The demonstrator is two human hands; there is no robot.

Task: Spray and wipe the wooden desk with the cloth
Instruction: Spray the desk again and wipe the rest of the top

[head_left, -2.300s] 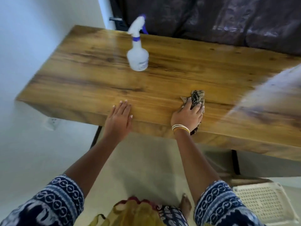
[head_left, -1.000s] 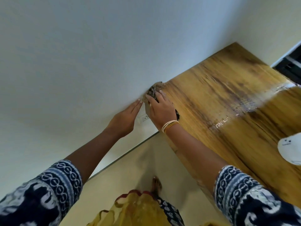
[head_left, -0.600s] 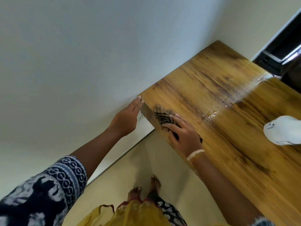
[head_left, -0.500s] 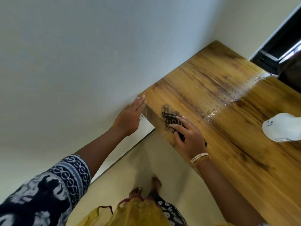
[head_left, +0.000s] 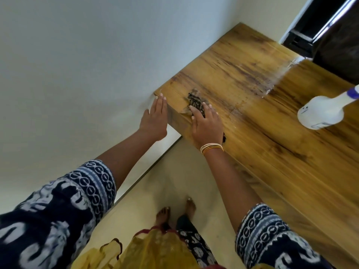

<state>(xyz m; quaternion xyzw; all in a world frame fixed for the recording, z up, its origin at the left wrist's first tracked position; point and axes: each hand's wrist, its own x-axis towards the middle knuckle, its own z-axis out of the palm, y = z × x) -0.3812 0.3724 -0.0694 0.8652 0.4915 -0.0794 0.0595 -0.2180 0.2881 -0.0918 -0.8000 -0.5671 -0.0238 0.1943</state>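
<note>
Both hands work the surface [head_left: 272, 152] corner at frame centre: right hand [head_left: 206, 123], its grip flat with fingers extended, presses the patterned cloth [head_left: 195, 100] down to wipe, while left hand [head_left: 155, 118], open-fingered, braces the end edge; spray bottle [head_left: 322, 111] stands well apart at right.

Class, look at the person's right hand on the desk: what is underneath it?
Under the right hand lies the dark patterned cloth, pressed flat on the wooden desk. Its front part shows past the fingertips; the rest is covered by the palm.

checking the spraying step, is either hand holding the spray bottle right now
No, the spray bottle stands alone on the desk; the right hand presses the cloth.
</note>
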